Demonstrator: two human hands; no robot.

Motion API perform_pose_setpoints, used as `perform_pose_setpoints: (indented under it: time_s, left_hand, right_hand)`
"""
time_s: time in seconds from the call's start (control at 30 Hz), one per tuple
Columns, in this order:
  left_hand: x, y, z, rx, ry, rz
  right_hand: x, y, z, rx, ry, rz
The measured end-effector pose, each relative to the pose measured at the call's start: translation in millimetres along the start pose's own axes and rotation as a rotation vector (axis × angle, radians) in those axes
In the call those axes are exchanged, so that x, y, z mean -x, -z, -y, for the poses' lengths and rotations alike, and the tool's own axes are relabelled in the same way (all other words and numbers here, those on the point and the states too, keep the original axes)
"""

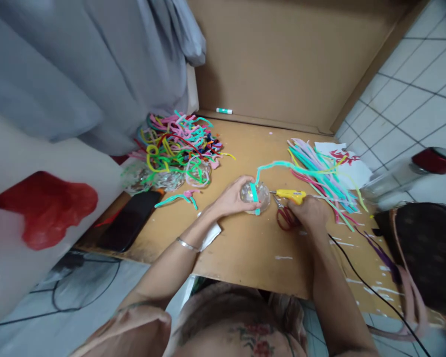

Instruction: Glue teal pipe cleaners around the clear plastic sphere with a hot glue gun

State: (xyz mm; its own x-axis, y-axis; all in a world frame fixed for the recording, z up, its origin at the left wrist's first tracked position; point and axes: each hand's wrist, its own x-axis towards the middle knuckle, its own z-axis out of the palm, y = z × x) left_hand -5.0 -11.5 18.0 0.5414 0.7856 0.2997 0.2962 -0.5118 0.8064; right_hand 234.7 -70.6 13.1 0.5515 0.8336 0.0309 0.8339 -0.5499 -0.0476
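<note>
My left hand (232,198) is closed around a clear, round plastic piece (264,197). A turquoise pipe cleaner (275,164) runs down across that piece, and its free end arcs to the right. In my right hand (312,213) is a yellow hot glue gun (293,194), its nozzle pointing left at the clear piece with a small gap visible. Red-handled scissors (287,218) lie on the table just below the glue gun, partly hidden by my right hand.
A tangled heap of pipe cleaners (178,144) lies at the back left, above a black phone (130,220). Straight pipe cleaners (323,171) lie on the right. A clear bottle (397,178) and a dark bag (427,253) stand at the right edge. A black cord (371,287) trails there.
</note>
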Motion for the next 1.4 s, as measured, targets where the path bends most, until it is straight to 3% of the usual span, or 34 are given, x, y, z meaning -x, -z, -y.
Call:
perform_pose_setpoints:
  time_s: [0.23,0.37,0.73,1.1,1.4]
  left_hand:
    - [-2,-3.8,5,0.027,0.003,-0.021]
    - [-2,-3.7,5,0.036,0.009,-0.025]
    - [-1,-2.8,-1,-0.005,0.028,-0.031]
    - [0,-6.0,4,-0.029,-0.039,-0.031]
    - [0,-5.3,5,-0.025,-0.035,-0.026]
  right_hand:
    - [-3,8,-5,-0.178,-0.105,-0.121]
    - [4,18,-2,-0.316,-0.084,-0.223]
    - [22,14,8,-0.455,0.338,-0.792]
    - [26,14,11,-0.361,0.457,-0.963]
    - [27,15,10,-0.376,0.464,-0.918]
